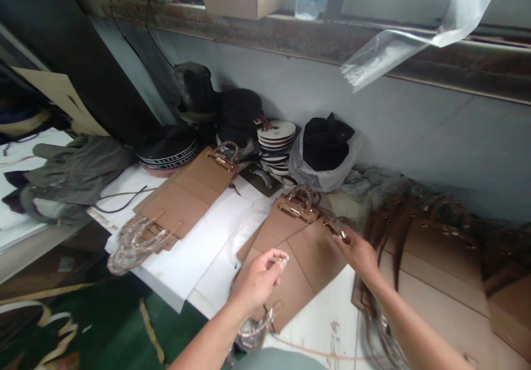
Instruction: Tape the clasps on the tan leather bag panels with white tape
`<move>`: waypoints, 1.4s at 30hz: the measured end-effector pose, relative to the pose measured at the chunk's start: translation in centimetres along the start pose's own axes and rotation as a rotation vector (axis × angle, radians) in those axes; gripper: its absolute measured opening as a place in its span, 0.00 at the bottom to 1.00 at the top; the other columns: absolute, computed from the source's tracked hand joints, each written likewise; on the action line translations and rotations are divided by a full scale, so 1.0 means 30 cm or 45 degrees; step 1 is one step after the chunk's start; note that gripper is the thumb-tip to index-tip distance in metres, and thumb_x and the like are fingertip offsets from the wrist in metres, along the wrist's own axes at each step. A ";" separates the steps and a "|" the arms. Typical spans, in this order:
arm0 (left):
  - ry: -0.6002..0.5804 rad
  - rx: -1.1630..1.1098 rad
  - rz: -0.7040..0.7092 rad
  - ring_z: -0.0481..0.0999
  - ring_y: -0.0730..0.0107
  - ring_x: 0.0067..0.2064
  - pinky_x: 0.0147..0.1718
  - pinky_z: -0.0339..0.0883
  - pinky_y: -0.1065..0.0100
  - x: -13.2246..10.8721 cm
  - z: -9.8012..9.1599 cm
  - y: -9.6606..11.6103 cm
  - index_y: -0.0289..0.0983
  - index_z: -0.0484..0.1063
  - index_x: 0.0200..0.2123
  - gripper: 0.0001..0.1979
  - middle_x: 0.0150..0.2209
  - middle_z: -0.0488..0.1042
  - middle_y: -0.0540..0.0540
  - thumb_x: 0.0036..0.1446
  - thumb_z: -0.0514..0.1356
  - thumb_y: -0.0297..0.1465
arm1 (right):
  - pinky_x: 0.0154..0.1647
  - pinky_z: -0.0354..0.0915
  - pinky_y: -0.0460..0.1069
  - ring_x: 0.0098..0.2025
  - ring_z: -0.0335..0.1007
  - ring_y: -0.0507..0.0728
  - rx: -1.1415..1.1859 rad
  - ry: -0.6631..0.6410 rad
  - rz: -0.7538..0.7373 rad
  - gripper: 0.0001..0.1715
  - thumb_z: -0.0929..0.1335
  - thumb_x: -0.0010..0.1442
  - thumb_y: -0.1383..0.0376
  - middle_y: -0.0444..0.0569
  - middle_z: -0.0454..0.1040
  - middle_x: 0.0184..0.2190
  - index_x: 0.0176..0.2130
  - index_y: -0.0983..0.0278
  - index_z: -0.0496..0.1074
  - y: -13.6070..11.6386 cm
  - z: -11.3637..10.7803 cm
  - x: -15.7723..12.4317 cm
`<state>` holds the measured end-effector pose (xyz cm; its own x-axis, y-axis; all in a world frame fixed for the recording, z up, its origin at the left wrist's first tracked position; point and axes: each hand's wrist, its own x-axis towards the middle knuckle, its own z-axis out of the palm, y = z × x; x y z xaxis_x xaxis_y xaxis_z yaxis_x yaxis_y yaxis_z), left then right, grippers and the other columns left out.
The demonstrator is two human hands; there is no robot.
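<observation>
The white worktop [338, 298], running from 9 o'clock round to 5 on the view's clock face, is the largest thing. At 4 o'clock a broad row of brown bags [440, 273] leans together, with dark straps along its near side. Between 5 and 6 o'clock, overlapping brown bag pieces [302, 265] lie flat on the worktop between the hands; film-wrapped handles show at their 12 and 7 o'clock ends. At 9 o'clock is a similar stack of brown panels [186, 193], its wrapped handles reaching past the near edge of the worktop. At 2 o'clock stands a clear plastic bag [319, 181] holding black material [327, 144], and just beside it, near 12, a stack of pale-rimmed spools [276, 144].

The two hands are apart. The left hand [259, 276], at 6 o'clock, is over the pieces, fingertips pinched; the right hand [359, 251], at 4, closes on a metal fitting [332, 228] at their upper corner. Smallest is the whitish scrap [284, 261] between the left fingertips, too blurred to identify.
</observation>
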<state>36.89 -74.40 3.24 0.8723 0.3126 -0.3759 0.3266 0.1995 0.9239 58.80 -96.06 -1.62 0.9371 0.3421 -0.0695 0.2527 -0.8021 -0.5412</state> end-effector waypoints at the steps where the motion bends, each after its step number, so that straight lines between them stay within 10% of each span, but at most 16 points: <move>1: -0.001 -0.021 -0.007 0.54 0.79 0.20 0.19 0.47 0.74 -0.006 0.014 0.009 0.37 0.72 0.46 0.14 0.20 0.63 0.56 0.60 0.60 0.38 | 0.35 0.66 0.52 0.35 0.75 0.62 0.226 -0.041 -0.030 0.29 0.66 0.62 0.45 0.49 0.79 0.32 0.52 0.60 0.76 -0.045 -0.003 -0.044; 6: -0.047 -0.185 -0.021 0.53 0.79 0.18 0.17 0.45 0.74 -0.024 0.075 0.035 0.37 0.69 0.48 0.18 0.20 0.65 0.57 0.58 0.63 0.41 | 0.27 0.63 0.47 0.25 0.67 0.54 1.118 -0.604 -0.138 0.26 0.74 0.55 0.45 0.45 0.74 0.24 0.40 0.64 0.78 -0.289 0.016 -0.238; 11: -0.017 -0.189 -0.026 0.55 0.80 0.18 0.17 0.46 0.75 -0.037 0.097 0.021 0.38 0.70 0.48 0.21 0.21 0.65 0.57 0.56 0.64 0.44 | 0.26 0.58 0.46 0.23 0.61 0.51 1.376 -0.683 -0.084 0.24 0.75 0.55 0.46 0.43 0.70 0.20 0.30 0.65 0.75 -0.343 0.073 -0.297; 29: 0.179 -0.014 -0.112 0.60 0.77 0.17 0.16 0.49 0.75 -0.016 0.092 0.007 0.34 0.75 0.45 0.24 0.18 0.68 0.54 0.52 0.68 0.45 | 0.28 0.61 0.49 0.26 0.66 0.55 1.149 -0.508 -0.011 0.25 0.74 0.54 0.44 0.46 0.73 0.21 0.29 0.63 0.79 -0.330 0.082 -0.321; 37: 0.116 0.337 0.161 0.71 0.72 0.27 0.27 0.62 0.70 0.025 0.056 0.061 0.37 0.79 0.33 0.09 0.43 0.79 0.43 0.59 0.61 0.36 | 0.34 0.64 0.52 0.31 0.71 0.59 0.674 -0.192 -0.296 0.15 0.73 0.60 0.50 0.49 0.78 0.30 0.36 0.58 0.82 -0.284 0.089 -0.236; 42: -0.012 0.655 0.354 0.75 0.62 0.42 0.42 0.64 0.66 0.071 0.030 0.097 0.40 0.78 0.34 0.09 0.38 0.77 0.45 0.62 0.57 0.31 | 0.34 0.65 0.49 0.33 0.71 0.56 0.836 -0.488 -0.439 0.15 0.73 0.61 0.54 0.48 0.76 0.36 0.44 0.59 0.80 -0.281 0.074 -0.161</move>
<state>40.02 -73.98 5.20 0.9530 0.2798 -0.1162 0.2178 -0.3661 0.9047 51.62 -89.86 1.42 0.6560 0.7543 -0.0264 0.2076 -0.2139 -0.9545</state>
